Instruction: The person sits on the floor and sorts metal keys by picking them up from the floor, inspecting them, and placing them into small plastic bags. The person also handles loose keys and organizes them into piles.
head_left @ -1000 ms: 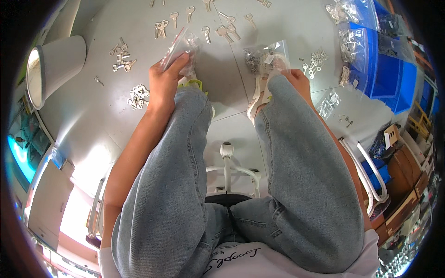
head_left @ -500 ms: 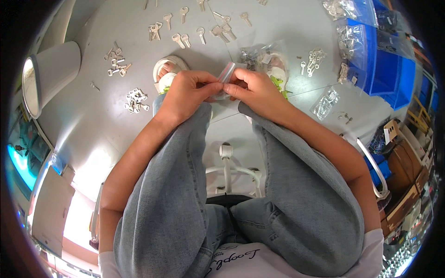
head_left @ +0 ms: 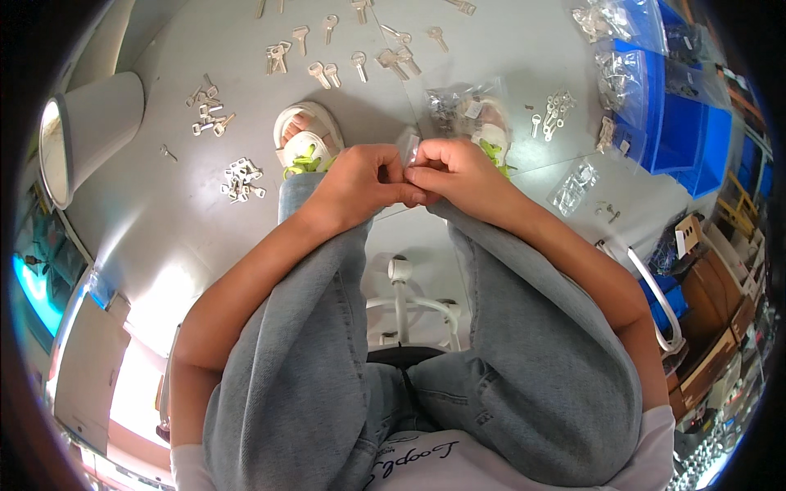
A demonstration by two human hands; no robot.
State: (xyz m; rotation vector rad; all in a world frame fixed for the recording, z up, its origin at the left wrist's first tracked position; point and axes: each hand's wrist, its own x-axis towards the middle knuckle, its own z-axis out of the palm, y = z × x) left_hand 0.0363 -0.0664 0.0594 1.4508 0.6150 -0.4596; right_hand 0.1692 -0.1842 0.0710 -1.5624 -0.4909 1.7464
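Between my knees, a small clear plastic bag is pinched in my fingers, its upper end poking out above them. My left hand is closed, thumb and fingertips meeting my right hand at the bag. Curled on the bag's other side is my right hand. Most of the bag is hidden by the fingers, so I cannot see what it contains. Just beyond my right hand, a larger clear bag of metal parts lies on the floor against my right sandal.
Loose keys lie spread across the far floor. Key piles sit at left, with another cluster at right. A flat clear bag lies near blue bins. A white cylindrical bin stands at far left.
Both hands have come slightly nearer to me, and the fingers have shifted lower on the small bag. Its striped top edge, seen before, is now mostly covered. My left sandal shows more fully.
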